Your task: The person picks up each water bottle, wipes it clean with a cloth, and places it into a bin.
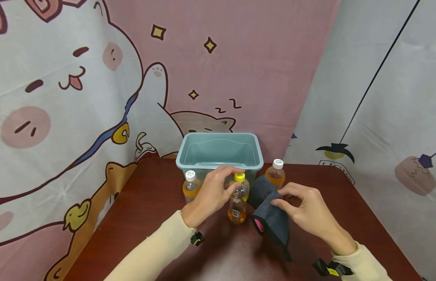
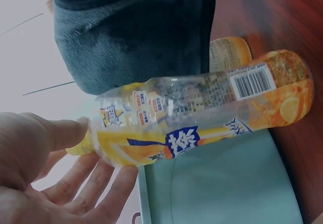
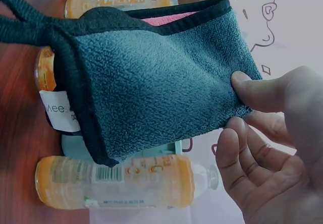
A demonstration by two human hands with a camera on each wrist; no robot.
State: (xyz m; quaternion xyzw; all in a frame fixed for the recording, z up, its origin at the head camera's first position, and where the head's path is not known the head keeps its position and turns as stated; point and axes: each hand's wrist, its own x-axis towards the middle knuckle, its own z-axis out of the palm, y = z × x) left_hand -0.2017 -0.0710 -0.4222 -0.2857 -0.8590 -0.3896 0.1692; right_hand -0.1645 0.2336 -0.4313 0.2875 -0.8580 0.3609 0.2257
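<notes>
My left hand (image 1: 212, 189) pinches a clear bottle (image 1: 237, 205) by its yellow cap (image 1: 240, 177), thumb on one side and fingers on the other. In the left wrist view the bottle (image 2: 174, 118) shows a yellow label and a barcode. Whether its base touches the table I cannot tell. Just right of it, my right hand (image 1: 310, 208) pinches a folded dark grey-blue cloth (image 1: 274, 214) at its edge between thumb and fingers. The right wrist view shows the cloth's (image 3: 156, 77) fuzzy face, dark trim, hanging loop, white tag and pink inner side.
Behind the hands, a light teal plastic bin (image 1: 219, 166) stands at the table's back edge. A white-capped bottle (image 1: 191, 187) is at its front left, partly behind my left hand. Another white-capped bottle (image 1: 275, 173) stands at its right. The dark red table (image 1: 151, 207) meets a printed curtain.
</notes>
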